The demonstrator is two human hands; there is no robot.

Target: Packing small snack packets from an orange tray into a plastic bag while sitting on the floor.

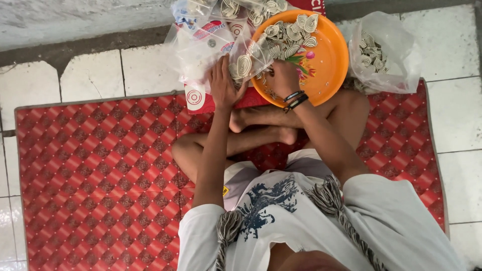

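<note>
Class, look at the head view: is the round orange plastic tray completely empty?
No: the round orange plastic tray holds a heap of pale spiral-shaped crackers across its upper left part, beside the person's right hand.

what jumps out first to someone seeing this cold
The bright orange bowl at top centre, heaped with pale spiral snacks, grabs the eye first. Both hands meet at its near rim: the left hand on a clear plastic bag of spirals, the right hand beside it. Underneath lies a red quilted mat.
</note>
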